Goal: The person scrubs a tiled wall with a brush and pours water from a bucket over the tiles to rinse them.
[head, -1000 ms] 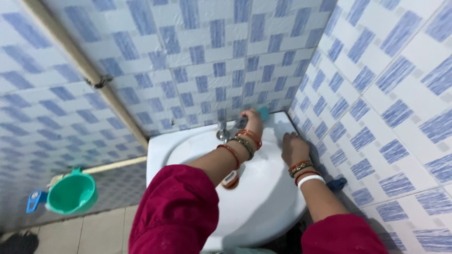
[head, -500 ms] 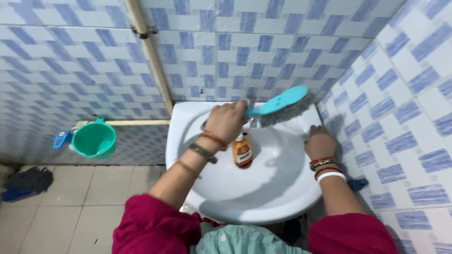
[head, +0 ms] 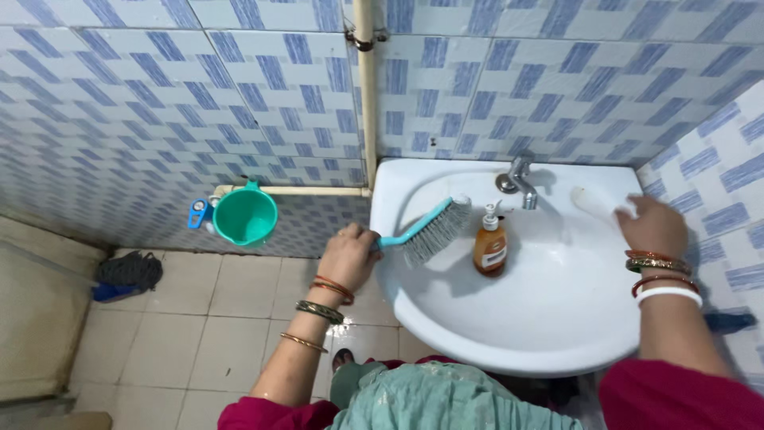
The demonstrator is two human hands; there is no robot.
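My left hand [head: 350,256] grips the handle of a teal scrub brush [head: 426,228] whose grey bristles hang over the left rim of the white wash basin [head: 557,334]. My right hand [head: 656,227] rests flat on the basin's back right rim, near the wall, holding nothing. An orange pump bottle of soap [head: 490,241] stands inside the bowl, just below the metal tap [head: 519,179]. Both wrists carry several bangles.
A teal mug [head: 245,213] hangs on a horizontal pipe left of the basin, with a vertical pipe [head: 366,95] above it. Dark cloths [head: 127,272] lie on the tiled floor at left. Blue patterned tile walls close in behind and at right.
My left hand has carried the brush from the tap and back rim across to the basin's left edge. The view has swung left, showing more floor. My right hand stays on the rim.
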